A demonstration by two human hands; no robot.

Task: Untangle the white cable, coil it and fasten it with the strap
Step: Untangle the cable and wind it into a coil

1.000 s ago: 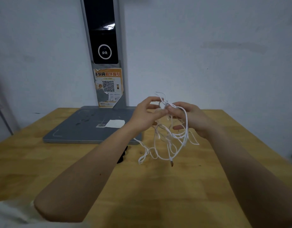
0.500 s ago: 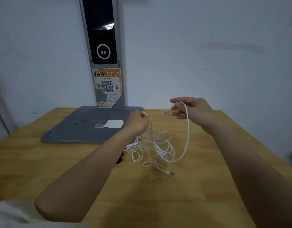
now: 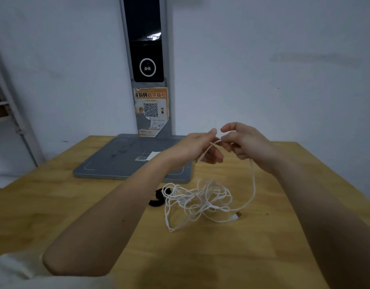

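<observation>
The white cable [image 3: 197, 200] lies mostly as a loose tangle on the wooden table [image 3: 200, 257], with a plug end at its right side. One strand rises from the tangle up to my hands. My right hand [image 3: 241, 142] pinches that strand, and my left hand [image 3: 200, 149] holds the cable's short end section, which slants down across its palm. Both hands meet above the table's far half. A black strap [image 3: 157, 198] lies on the table, partly under the tangle's left edge.
A grey flat base [image 3: 109, 165] with a tall post [image 3: 147, 65] stands at the table's back, against the white wall. A white paper slip [image 3: 153, 155] lies on the base. The table's right edge runs close to my right forearm.
The tangle has dropped from my hands onto the table. My hands parted half a second ago and have now come together again on the cable's end section.
</observation>
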